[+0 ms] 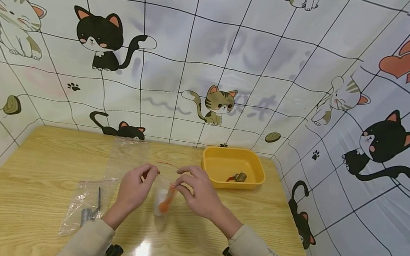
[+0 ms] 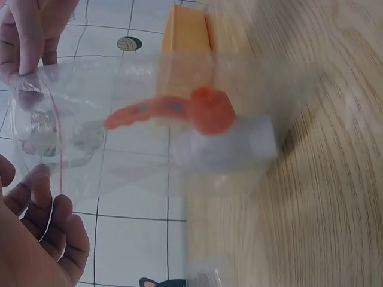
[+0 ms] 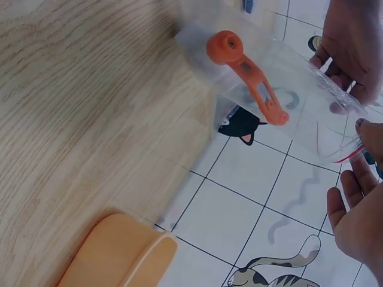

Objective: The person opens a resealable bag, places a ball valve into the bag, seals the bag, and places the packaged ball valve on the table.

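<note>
A clear zip bag (image 2: 134,78) with a red seal line hangs between both hands, above the table. Inside it lie an orange plastic arm with a round end (image 3: 254,78) and a white cylindrical piece (image 2: 224,146). My left hand (image 1: 134,187) pinches one side of the bag's top edge. Opposite it, my right hand (image 1: 200,190) pinches the other side near the seal. In the left wrist view, the bag's lower end is blurred near the wood surface.
A second clear bag (image 1: 79,197) with a grey metal cylinder and a thin dark rod lies left on the wooden table (image 1: 47,158). Another clear bag (image 1: 128,152) lies farther back. A yellow tray (image 1: 209,183) holding small metal and red parts (image 1: 240,177) stands back right. Cat-patterned cloth surrounds the table.
</note>
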